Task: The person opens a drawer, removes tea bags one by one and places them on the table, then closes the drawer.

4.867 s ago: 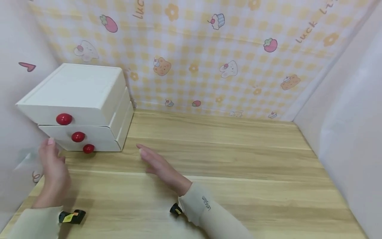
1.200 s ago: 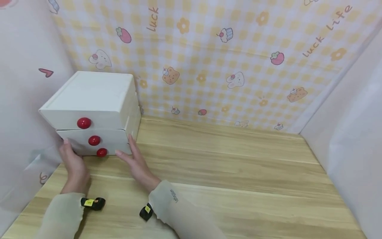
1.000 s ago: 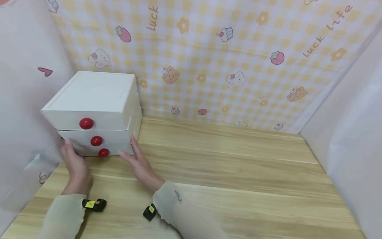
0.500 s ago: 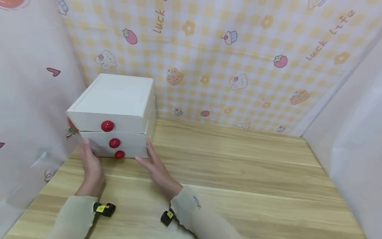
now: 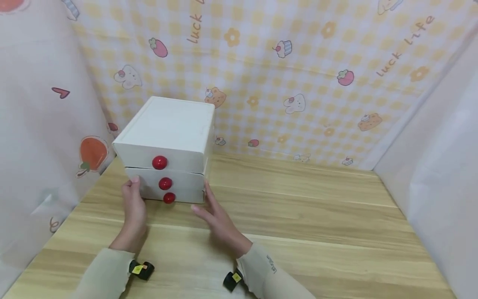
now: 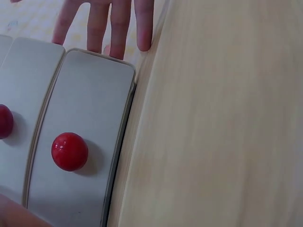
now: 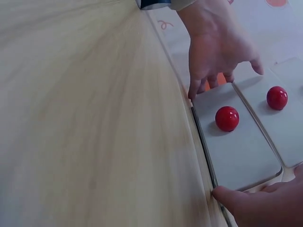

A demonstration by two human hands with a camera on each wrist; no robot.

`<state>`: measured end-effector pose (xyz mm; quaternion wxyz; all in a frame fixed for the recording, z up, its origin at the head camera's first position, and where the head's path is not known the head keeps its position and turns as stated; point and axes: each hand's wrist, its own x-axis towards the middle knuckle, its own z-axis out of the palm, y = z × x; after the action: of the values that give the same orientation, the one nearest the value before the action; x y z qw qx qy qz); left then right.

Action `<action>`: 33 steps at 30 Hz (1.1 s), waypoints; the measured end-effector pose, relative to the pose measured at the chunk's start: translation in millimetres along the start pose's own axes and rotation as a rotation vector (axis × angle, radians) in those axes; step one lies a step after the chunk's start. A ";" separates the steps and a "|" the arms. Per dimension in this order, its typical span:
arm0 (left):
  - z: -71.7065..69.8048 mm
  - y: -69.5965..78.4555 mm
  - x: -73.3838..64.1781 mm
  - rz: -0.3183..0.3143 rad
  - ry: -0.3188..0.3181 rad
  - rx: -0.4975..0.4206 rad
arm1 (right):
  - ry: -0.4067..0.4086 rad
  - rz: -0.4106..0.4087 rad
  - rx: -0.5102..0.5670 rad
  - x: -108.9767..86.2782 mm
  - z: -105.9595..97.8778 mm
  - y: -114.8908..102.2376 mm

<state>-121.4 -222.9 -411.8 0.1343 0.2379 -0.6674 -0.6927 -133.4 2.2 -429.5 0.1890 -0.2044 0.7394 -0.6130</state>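
A small white drawer cabinet [image 5: 164,124] with three round red knobs stands on the wooden table, its front toward me. My left hand [image 5: 134,207] is at its lower left side, thumb at the front edge and fingers reaching back along the side, as the right wrist view also shows. At the lower right corner is my right hand [image 5: 224,226], with spread, straight fingers [image 6: 120,28] along the side and the thumb [image 7: 231,198] near the bottom front edge. The drawers look shut. The cabinet's back and underside are hidden.
Behind the cabinet hangs a yellow checked cloth [image 5: 246,83] with printed cartoons. White cloth walls stand at the left [image 5: 41,137] and right [image 5: 444,166]. Bare wooden table [image 5: 317,207] stretches to the right. A small black device [image 5: 142,270] is at each wrist.
The cabinet has slid right, away from the left wall, with both hands moving along at its sides. In the oldest frame my right hand was apart from it.
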 end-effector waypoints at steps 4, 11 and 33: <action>12.9 -2.4 -6.1 0.049 -0.028 0.059 | 0.005 -0.007 0.019 -8.1 -14.2 1.6; 36.5 -6.5 -14.0 0.100 -0.099 0.120 | 0.082 0.002 -0.021 -19.3 -39.0 7.8; 130.9 -10.5 -45.0 0.204 -0.227 0.151 | 0.390 0.039 -0.053 -46.9 -108.5 20.3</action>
<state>-148.4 -86.8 -415.9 0.1095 0.0982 -0.7491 -0.6459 -152.7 120.6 -428.9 0.0482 -0.0723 0.7818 -0.6174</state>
